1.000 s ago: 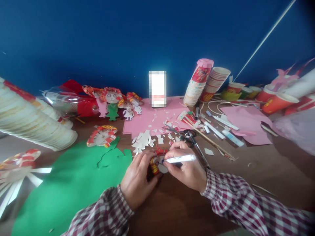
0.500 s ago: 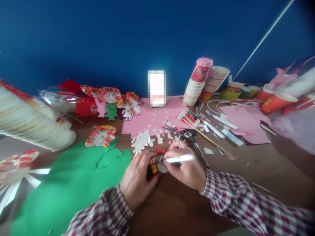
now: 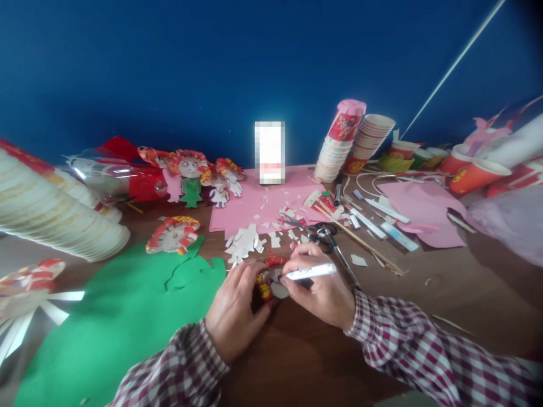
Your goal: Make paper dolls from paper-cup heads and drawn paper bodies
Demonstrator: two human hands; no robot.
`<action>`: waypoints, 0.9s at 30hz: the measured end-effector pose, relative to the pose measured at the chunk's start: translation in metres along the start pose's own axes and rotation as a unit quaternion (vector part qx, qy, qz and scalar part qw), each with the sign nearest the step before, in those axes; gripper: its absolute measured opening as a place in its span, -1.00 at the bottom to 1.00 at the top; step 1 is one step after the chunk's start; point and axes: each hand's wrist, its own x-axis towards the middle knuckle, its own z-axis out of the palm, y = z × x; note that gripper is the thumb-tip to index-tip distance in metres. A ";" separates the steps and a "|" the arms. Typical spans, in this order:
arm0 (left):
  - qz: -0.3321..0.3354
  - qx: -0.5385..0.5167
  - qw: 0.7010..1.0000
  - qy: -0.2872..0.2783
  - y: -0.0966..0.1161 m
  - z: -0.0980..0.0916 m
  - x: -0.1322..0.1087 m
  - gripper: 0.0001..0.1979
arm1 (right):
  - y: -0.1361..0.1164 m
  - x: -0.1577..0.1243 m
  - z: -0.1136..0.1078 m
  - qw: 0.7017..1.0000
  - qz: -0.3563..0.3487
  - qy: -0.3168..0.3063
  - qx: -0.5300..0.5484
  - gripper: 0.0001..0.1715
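The small paper-cup cutout [image 3: 272, 284], a white round face with a red and yellow fringe, lies flat on the brown desk [image 3: 424, 294], near the middle of its near edge. The left hand [image 3: 236, 312] pins it there: the fingers are bent over the cutout's left rim and the thumb closes in from the near side, so the hand grips it. The right hand [image 3: 323, 289] is closed around a white marker [image 3: 311, 272], pinched between thumb and first fingers, with the barrel lying almost level and the dark tip touching the white face. Both sleeves are red and white check.

Just beyond the hands lie white paper scraps [image 3: 245, 243] and black-handled scissors [image 3: 326, 233]. A green paper sheet [image 3: 123, 316] covers the near left part of the desk, with a second fringed cutout [image 3: 173, 235] at its far edge. A pink paper sheet [image 3: 254, 204] lies further back in the middle. Finished paper dolls [image 3: 192, 175] stand along the far edge to the left, against the blue wall. Leaning stacks of paper cups [image 3: 341, 144] rise at the far edge to the right, and a long stack of nested cups [image 3: 55, 215] lies along the left edge.
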 end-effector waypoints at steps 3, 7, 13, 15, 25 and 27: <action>0.001 0.000 1.000 0.003 0.000 0.000 0.000 -0.50 | 0.000 0.000 0.000 1.000 0.000 -0.003 0.001 -0.96; 0.001 0.003 1.000 0.002 0.001 0.000 -0.001 -0.49 | -0.001 -0.001 0.001 1.000 0.009 -0.004 0.006 -0.97; 0.000 0.000 1.000 0.002 0.000 0.000 0.000 -0.48 | 0.001 -0.002 -0.002 0.999 0.022 0.024 0.023 -0.97; 0.000 0.000 1.000 0.000 -0.001 0.000 0.000 -0.48 | 0.002 -0.001 -0.003 0.998 0.033 0.040 0.026 -0.97; 0.003 -0.001 1.000 -0.005 0.001 -0.002 -0.002 -0.49 | 0.005 0.000 0.001 1.000 0.021 0.012 0.015 -0.93; 0.004 -0.003 1.000 -0.008 0.001 -0.003 -0.001 -0.50 | 0.004 0.001 0.000 1.000 0.018 0.011 0.009 -0.92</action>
